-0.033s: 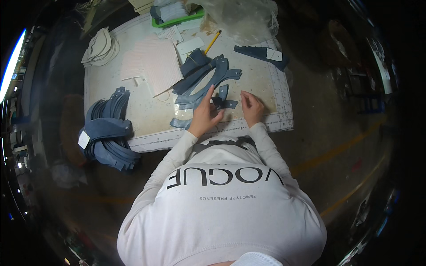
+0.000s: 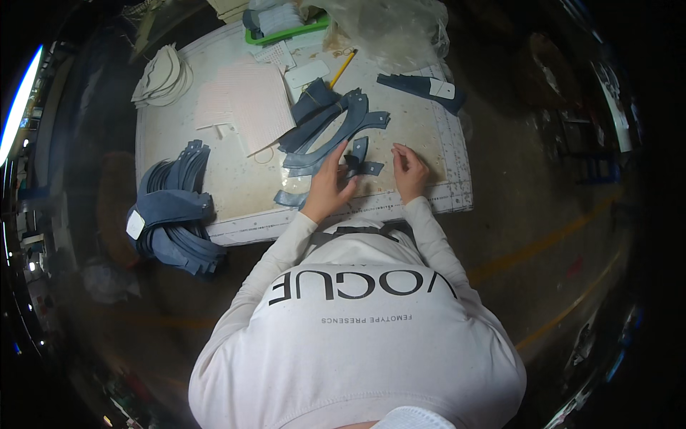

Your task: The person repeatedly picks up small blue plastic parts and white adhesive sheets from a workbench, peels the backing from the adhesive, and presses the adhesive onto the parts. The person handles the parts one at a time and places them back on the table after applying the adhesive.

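Note:
My left hand [image 2: 330, 184] lies over curved dark-blue denim pieces near the table's front, fingers stretched out and thumb apart. Beside its fingertips is a short denim strip [image 2: 370, 169] crossing another; a small dark patch there is too unclear to name. My right hand [image 2: 409, 174] hovers right of these strips with thumb and forefinger pinched together; anything between them is too small to make out. Just beyond my left hand, longer curved denim pieces [image 2: 354, 118] fan out, pale spots at their ends. Another curved piece [image 2: 289, 199] sticks out left of my left wrist.
A thick denim bundle [image 2: 171, 207] with a white tag hangs over the table's left edge. Pink-white sheets [image 2: 250, 107], a yellow pencil [image 2: 343, 68], a green tray [image 2: 289, 34], clear plastic [image 2: 393, 32] and a tagged denim stack [image 2: 418, 89] lie farther back. Pale cut pieces [image 2: 163, 77] sit far left.
My right hand has shifted slightly to the right, away from the short denim strips. My left hand stays in nearly the same place.

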The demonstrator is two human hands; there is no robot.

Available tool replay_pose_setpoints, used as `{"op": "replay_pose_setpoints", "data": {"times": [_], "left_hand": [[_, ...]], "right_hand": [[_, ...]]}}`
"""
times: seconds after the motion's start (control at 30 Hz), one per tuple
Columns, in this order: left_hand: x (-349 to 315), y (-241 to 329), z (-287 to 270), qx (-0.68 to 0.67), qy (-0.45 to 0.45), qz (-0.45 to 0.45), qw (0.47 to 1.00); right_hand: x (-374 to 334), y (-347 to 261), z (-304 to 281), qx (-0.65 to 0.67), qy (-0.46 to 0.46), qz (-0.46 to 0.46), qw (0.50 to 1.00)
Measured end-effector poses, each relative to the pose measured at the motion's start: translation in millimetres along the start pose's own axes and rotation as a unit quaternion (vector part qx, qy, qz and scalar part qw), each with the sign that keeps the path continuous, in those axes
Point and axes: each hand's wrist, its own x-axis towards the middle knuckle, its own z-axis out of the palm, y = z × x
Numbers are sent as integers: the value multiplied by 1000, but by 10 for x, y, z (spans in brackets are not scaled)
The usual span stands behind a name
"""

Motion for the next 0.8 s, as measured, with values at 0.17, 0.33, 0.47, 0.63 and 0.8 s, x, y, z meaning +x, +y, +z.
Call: {"op": "replay_pose_setpoints", "data": {"times": [0.17, 0.33, 0.47, 0.63, 0.8], "left_hand": [[102, -318, -18, 102, -99, -25, 990], [170, -401, 120, 197, -121, -24, 973], [217, -235, 101, 143, -184, -10, 972], [226, 41, 32, -306, -251, -163, 904], [223, 183, -9, -318, -215, -139, 913]], "right_hand": [[280, -145, 17, -2, -69, -36, 997], [332, -267, 93, -13, -105, -146, 984], [291, -167, 44, -99, -198, -73, 972], [312, -134, -159, 59, -324, 132, 935], [411, -410, -329, 235, -367, 79, 896]]}}
